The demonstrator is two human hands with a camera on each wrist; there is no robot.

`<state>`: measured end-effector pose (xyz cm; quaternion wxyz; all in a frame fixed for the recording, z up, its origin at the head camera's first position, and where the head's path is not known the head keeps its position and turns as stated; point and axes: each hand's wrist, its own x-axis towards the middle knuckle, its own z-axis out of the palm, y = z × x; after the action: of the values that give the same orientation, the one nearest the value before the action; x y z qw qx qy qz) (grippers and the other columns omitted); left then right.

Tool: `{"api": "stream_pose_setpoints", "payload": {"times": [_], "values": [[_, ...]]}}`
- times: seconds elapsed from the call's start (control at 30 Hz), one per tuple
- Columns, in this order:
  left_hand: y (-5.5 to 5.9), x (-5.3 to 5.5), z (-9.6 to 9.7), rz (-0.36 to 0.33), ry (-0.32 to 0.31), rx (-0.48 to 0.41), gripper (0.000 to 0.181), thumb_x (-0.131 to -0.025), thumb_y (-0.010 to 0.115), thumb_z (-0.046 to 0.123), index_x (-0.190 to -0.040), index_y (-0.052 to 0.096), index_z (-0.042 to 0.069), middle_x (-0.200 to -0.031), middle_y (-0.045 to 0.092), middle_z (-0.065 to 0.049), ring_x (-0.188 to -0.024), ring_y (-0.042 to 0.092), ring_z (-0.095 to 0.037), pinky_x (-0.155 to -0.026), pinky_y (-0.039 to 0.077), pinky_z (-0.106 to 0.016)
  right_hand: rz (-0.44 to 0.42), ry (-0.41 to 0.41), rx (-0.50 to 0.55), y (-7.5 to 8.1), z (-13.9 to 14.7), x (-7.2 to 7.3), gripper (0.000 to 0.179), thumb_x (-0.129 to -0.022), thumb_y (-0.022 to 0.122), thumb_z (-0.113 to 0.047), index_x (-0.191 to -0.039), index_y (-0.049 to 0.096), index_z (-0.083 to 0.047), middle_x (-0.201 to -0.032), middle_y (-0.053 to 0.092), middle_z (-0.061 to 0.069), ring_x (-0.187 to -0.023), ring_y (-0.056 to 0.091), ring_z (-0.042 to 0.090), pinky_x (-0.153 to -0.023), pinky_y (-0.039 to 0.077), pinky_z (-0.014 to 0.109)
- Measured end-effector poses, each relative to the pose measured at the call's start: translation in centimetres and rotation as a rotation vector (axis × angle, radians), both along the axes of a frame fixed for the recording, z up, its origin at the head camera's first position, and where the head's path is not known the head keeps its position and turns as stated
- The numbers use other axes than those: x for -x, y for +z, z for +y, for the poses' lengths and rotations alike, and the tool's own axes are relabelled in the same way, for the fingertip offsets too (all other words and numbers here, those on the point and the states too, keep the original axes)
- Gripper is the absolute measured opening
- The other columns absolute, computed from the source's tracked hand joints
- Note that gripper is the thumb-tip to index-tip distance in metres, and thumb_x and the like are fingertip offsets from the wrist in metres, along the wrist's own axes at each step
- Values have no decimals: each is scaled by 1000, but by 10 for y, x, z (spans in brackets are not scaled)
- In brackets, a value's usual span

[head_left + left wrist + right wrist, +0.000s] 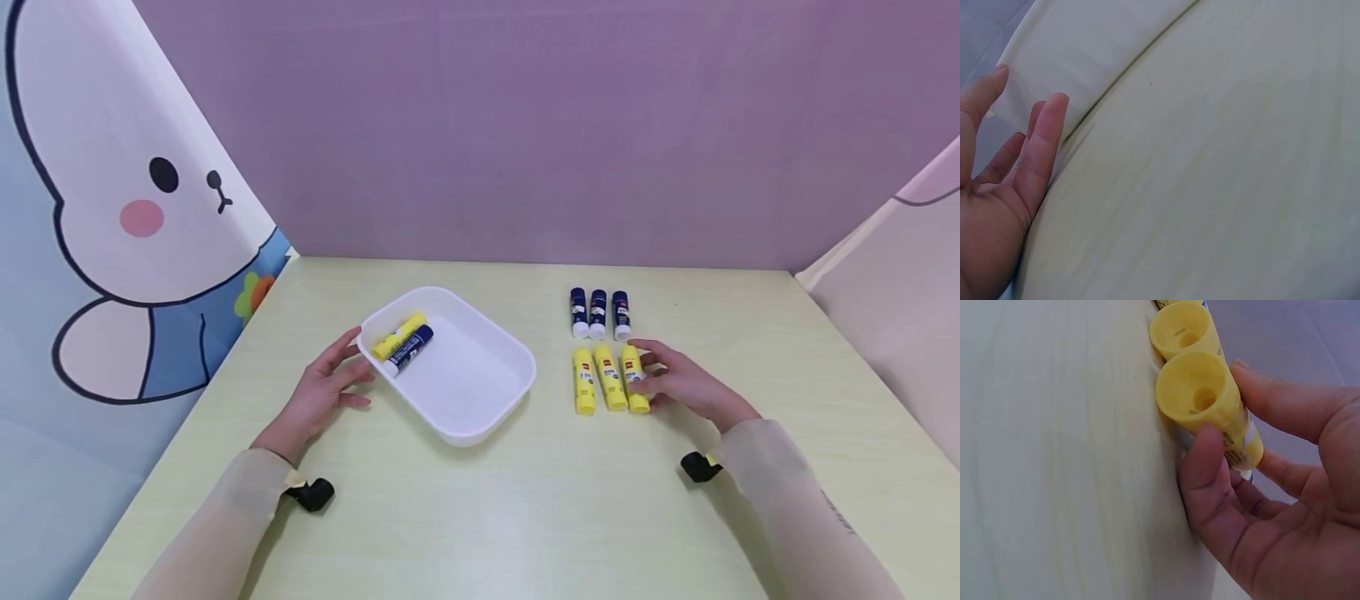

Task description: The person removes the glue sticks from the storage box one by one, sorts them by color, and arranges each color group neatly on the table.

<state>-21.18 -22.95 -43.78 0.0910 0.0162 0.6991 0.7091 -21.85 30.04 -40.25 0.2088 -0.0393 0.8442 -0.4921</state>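
Observation:
My right hand grips the rightmost of three yellow glue sticks, fingers and thumb around its sides. In the right wrist view this yellow glue stick shows its hollow base, with the thumb on one side and a finger on the other. At the left, my left hand is at the near-left side of a white plastic tub, its fingers extended along the rim. Inside the tub lie one yellow glue stick and one dark blue glue stick, side by side.
Three dark blue glue sticks with white ends lie in a row behind the yellow ones. Two other yellow glue sticks are left of the gripped one. A purple panel borders the pale wooden table at the back.

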Motion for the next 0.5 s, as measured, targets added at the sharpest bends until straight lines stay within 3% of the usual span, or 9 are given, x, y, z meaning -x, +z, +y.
{"api": "stream_pose_setpoints", "payload": {"times": [0.23,0.5], "values": [[0,-1,0,-1,1,3,66,-102,59,25,-159,26,28,-153,31,-12,-97,63,-10,-72,62,-29,-10,-30,-39,-1,-3,1,82,-90,70,-10,-155,21,2,-133,38,27,-103,53,32,-75,59,35],[0,-1,1,-4,8,10,66,-102,59,25,-159,27,29,-153,32,-11,-97,63,-11,-71,62,-29,-19,-41,33,-1,0,-1,84,-92,69,-11,-155,17,3,-135,36,28,-103,56,29,-79,61,37]]}}
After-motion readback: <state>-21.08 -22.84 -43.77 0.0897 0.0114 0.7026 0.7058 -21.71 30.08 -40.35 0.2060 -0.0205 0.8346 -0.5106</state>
